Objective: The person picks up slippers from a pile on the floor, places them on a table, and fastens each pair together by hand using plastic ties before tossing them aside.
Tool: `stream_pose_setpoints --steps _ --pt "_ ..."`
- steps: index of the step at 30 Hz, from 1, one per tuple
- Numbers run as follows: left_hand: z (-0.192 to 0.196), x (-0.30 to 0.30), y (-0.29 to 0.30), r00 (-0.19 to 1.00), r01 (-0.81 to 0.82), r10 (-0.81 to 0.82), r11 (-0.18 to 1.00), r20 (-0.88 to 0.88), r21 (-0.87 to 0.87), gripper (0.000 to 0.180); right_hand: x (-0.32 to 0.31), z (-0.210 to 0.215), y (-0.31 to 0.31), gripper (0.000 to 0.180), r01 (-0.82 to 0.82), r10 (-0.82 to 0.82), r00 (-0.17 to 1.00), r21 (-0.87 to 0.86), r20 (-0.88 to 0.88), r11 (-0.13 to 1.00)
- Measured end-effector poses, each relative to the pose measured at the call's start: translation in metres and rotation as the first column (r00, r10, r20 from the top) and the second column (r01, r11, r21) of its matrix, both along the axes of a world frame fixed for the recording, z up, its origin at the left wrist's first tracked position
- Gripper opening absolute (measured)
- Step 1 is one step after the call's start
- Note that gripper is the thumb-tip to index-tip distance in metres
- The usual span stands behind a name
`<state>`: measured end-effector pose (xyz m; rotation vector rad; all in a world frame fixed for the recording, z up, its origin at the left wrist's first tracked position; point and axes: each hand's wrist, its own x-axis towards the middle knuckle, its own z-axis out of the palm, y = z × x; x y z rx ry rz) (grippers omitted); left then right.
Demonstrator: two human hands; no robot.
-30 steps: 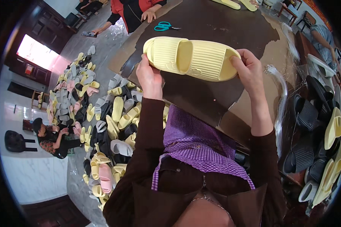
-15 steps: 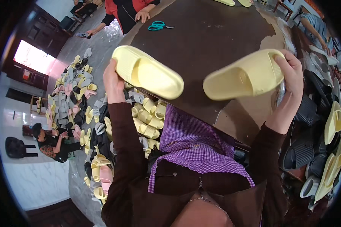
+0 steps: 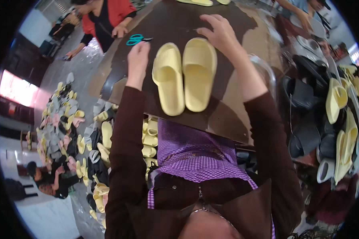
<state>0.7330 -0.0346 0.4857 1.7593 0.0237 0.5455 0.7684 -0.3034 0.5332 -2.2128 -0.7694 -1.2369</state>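
Note:
Two pale yellow slippers lie side by side on the dark table, the left slipper (image 3: 171, 95) and the right slipper (image 3: 197, 93), toe straps at the far end, heels toward me. Left of them is my left hand (image 3: 137, 61), its fingers curled and closed just on the near side of a pair of teal-handled scissors (image 3: 135, 39). Whatever those fingers may hold is hidden. My right hand (image 3: 220, 35) hovers beyond the right slipper, thumb and fingers apart, holding nothing.
Yellow slippers (image 3: 195, 2) lie at the table's far edge. More slippers crowd the floor on the left (image 3: 64, 115) and a stack at right (image 3: 307, 127). A person in a red jacket (image 3: 125, 8) stands at the far left corner; another person's arm (image 3: 297, 14) shows far right.
Both slippers, earlier held one in each hand above the table, now rest on it together. Both hands have let go and moved farther out, the left toward the scissors. The view has shifted somewhat.

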Motion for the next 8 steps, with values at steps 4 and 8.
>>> stream_pose_setpoints --steps 4,8 --pt "-0.038 -0.016 0.011 0.99 -0.089 0.098 0.991 0.097 -0.096 0.032 -0.02 -0.008 -0.021 0.03 -0.033 0.069 0.953 0.127 -0.296 0.991" --pt "-0.081 -0.039 0.025 0.996 -0.076 0.071 0.994 -0.056 -0.08 0.035 -0.045 -0.018 -0.066 0.036 0.106 -0.105 0.685 -0.044 -0.721 0.993"
